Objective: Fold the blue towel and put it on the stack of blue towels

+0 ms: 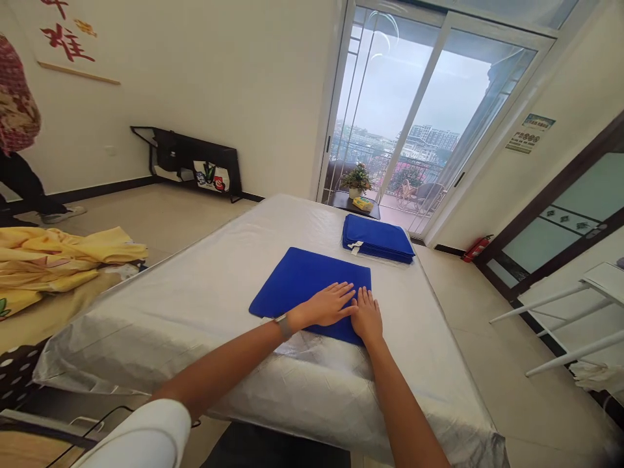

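Observation:
A flat blue cloth piece (pixel 302 279), rectangular with rounded corners, lies on the plastic-covered table (pixel 195 286) before me. My left hand (pixel 331 304) rests palm down on its right part, fingers stretched out. Close beside it, my right hand (pixel 366 314) lies flat over the cloth's right edge, fingers extended. The two hands touch or nearly touch near the thumbs. Neither one grips anything. Farther back on the right sits a neat stack of similar blue cloths (pixel 377 235), with a white tag showing at its front left corner.
Yellow patterned fabric (pixel 58 260) is heaped at the left. A person (pixel 19 123) stands at the far left. Behind the table are a small stand with a potted plant (pixel 358 179) and a sliding glass door (pixel 404 97). White metal legs (pixel 575 312) stand at right.

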Tool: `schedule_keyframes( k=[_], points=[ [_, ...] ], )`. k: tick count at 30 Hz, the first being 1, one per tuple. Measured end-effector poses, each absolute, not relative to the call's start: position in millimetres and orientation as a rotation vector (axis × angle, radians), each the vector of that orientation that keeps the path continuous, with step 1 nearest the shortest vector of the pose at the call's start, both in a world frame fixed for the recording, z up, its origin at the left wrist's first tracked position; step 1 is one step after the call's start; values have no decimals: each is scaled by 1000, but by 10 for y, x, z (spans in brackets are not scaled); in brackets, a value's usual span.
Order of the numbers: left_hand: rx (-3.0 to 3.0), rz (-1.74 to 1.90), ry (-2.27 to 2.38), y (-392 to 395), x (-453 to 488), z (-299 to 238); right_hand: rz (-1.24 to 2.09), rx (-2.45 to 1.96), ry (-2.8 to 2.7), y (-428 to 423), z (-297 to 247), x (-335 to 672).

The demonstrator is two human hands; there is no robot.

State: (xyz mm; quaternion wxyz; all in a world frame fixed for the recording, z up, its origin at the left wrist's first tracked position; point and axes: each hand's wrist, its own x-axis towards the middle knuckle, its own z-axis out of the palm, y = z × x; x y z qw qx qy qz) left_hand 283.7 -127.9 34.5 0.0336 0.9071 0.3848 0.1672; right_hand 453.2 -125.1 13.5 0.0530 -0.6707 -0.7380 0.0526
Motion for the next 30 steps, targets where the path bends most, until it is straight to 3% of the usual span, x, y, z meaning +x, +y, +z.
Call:
schedule_keyframes(
  k=[5, 16, 22, 30],
  points=[
    [2669, 419, 1366, -1079, 2742, 17, 171, -2059, -2217, -1250, 143, 4526],
    [2420, 354, 1804, -1352, 1231, -69, 119, -2157, -2258, -1270, 198, 4460],
    [2388, 384, 1834, -1386, 1216, -112, -8, -2117, -2403, -1125, 377, 4413],
    [2407, 370, 1851, -1392, 1192, -151, 228, -2113, -2232, -641, 249, 4508]
  ],
)
